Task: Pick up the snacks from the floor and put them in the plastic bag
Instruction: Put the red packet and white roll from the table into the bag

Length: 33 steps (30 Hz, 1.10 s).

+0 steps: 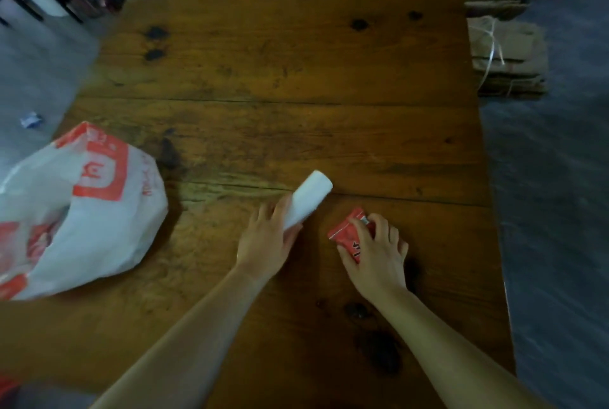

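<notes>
A white and red plastic bag [99, 211] lies crumpled on the left side of a wooden table [280, 79], its mouth facing the near left. My left hand [267, 240] grips a white tube-shaped snack pack [311, 194] that points away to the upper right. To its right, my right hand [375, 250] presses down on a small red snack packet [346, 234] lying flat on the wood, fingers curled over its near edge.
Grey floor surrounds the table. A small blue and white wrapper [31, 119] lies on the floor at the left. Bundles of tied cardboard [507, 56] are stacked beyond the table's right far corner. Dark furniture legs stand at the far left.
</notes>
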Motion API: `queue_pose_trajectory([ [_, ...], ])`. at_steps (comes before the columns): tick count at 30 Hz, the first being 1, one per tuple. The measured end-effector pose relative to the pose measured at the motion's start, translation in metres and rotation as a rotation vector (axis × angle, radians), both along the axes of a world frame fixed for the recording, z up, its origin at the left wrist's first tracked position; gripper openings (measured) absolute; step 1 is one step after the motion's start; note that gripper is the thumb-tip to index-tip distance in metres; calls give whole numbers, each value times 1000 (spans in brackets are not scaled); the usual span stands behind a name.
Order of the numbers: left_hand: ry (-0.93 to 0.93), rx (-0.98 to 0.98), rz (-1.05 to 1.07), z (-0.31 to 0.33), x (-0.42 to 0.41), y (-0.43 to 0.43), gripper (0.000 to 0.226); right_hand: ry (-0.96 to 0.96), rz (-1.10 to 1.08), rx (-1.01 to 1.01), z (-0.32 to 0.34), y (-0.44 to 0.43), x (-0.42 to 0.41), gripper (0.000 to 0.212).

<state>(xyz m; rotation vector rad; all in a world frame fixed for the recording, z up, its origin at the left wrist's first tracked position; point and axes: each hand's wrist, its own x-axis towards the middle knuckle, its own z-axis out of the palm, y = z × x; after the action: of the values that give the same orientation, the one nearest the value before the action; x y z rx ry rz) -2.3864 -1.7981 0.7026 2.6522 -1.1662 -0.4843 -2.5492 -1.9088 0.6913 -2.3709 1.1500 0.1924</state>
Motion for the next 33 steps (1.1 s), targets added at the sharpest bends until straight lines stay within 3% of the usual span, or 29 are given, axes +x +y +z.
queue_pose_trajectory([
  [12, 175, -134, 367, 34, -40, 183, 57, -77, 273, 168, 31, 123, -8, 57],
  [25, 21, -262, 791, 67, -27, 467, 54, -301, 647, 195, 81, 374, 117, 54],
  [33, 34, -294, 985, 55, -17, 574, 58, -262, 819, 262, 75, 479, 152, 57],
])
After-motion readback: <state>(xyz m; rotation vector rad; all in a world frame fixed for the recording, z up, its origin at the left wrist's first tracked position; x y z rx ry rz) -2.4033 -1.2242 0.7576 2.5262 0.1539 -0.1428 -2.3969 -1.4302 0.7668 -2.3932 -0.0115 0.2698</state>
